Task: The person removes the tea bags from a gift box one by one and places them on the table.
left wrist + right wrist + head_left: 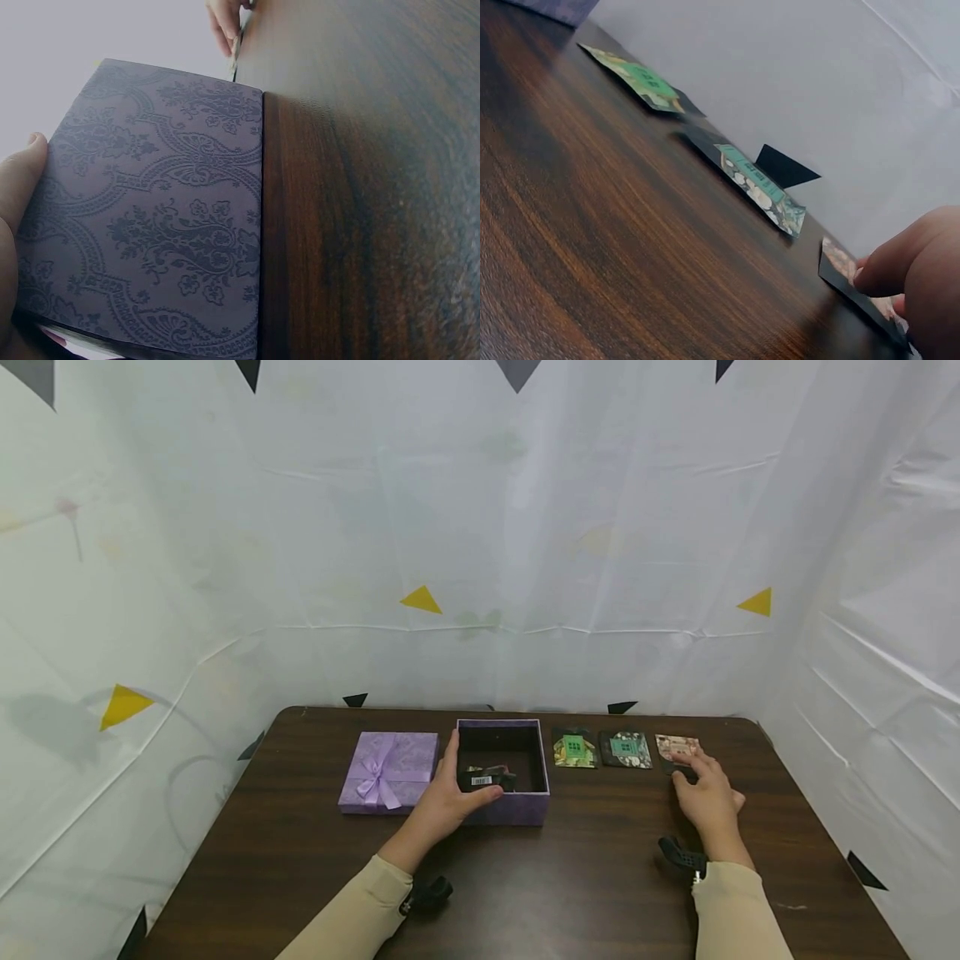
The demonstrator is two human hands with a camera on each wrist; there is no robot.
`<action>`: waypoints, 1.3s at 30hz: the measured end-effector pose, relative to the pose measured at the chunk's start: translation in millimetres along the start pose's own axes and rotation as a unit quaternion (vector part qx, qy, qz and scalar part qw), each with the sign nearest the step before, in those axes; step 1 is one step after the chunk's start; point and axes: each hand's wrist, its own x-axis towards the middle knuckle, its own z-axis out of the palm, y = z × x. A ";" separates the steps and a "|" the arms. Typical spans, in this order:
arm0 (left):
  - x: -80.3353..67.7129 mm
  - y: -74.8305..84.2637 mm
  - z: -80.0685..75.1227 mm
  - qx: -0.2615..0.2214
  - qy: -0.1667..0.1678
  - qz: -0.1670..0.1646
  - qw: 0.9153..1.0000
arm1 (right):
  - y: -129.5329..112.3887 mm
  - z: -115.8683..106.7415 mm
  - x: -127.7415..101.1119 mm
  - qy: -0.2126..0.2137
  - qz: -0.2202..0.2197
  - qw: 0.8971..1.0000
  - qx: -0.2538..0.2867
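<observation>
An open purple box (501,810) stands mid-table with dark packets (487,777) inside. My left hand (447,800) grips its front left corner, fingers along the left wall and thumb (22,180) hooked over the rim of the patterned wall (165,225). Right of the box lie three flat packets in a row: a green one (575,749), a teal one (626,749) and a pink-beige one (677,747). My right hand (705,793) reaches to the pink-beige packet (855,289), and a fingertip (900,259) rests on top of it. Its fingers are fairly straight.
The box's purple lid (386,771) with a ribbon bow lies just left of the box. The dark wooden table (585,877) is ringed by white sheeting close behind and on both sides. Bare wood stretches in front of the box and between my arms.
</observation>
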 end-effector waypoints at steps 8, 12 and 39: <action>0.0 -0.1 0.1 0.005 0.001 -0.006 1.000 | -2.1 1.5 0.9 0.068 0.034 0.994 0.074; -0.6 0.3 -0.6 0.004 0.000 -0.006 1.000 | -4.6 0.8 -2.4 0.113 0.060 0.980 0.155; -0.8 2.1 -0.8 0.002 -0.004 -0.006 1.000 | -86.2 -15.5 -26.6 0.118 -0.021 0.935 0.333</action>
